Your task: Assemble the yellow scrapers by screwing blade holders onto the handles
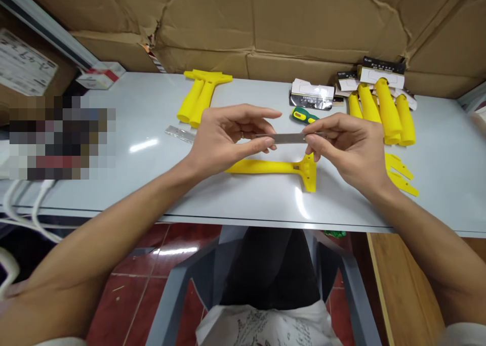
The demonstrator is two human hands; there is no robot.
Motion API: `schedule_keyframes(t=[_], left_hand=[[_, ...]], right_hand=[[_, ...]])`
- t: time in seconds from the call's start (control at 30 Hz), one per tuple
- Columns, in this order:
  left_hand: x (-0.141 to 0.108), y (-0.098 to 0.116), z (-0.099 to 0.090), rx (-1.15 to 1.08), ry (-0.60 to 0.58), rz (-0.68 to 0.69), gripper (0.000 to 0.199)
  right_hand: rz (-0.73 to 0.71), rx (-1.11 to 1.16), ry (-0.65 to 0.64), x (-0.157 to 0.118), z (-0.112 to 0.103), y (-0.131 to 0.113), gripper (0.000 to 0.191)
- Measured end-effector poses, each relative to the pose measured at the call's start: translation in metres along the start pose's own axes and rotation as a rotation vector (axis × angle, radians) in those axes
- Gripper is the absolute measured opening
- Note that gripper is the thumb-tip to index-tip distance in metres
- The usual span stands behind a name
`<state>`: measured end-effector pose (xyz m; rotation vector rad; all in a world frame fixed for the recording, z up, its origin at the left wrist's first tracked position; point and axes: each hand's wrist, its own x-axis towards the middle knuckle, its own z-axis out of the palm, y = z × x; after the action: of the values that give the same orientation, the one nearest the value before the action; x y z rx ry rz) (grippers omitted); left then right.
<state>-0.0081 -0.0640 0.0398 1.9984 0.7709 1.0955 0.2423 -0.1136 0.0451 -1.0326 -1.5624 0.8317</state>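
A thin grey metal blade (289,138) is held level between my two hands above the table. My left hand (231,136) pinches its left end between thumb and fingers, with the index finger stretched out above. The right end is pinched by my right hand (345,146). Just below the blade, a yellow scraper-like handle (266,167) lies on the table with its wide head to the right. Behind my right hand lies a green and yellow screwdriver handle (304,115). A clear strip (180,134) rests left of my left hand.
On the white table (136,184), yellow handles (203,100) stand at the back left and several more (389,111) at the right, near packaging cards (312,94). Small yellow plates (402,181) lie near my right wrist. Cardboard (212,22) lines the back.
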Motion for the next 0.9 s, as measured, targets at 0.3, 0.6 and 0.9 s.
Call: schedule_keyframes(t=[0.3, 0.6, 0.9], left_hand=[[0.001, -0.001, 0.000, 0.007, -0.100, -0.041, 0.029], [0.000, 0.002, -0.001, -0.145, -0.178, -0.175, 0.024], [0.000, 0.006, 0.000, 0.033, -0.186, -0.109, 0.035]], right_hand=[[0.022, -0.001, 0.011, 0.000, 0.003, -0.006, 0.012], [0.093, 0.205, -0.069, 0.003, 0.001, -0.001, 0.028], [0.119, 0.374, -0.244, 0.003, 0.001, 0.013, 0.019]])
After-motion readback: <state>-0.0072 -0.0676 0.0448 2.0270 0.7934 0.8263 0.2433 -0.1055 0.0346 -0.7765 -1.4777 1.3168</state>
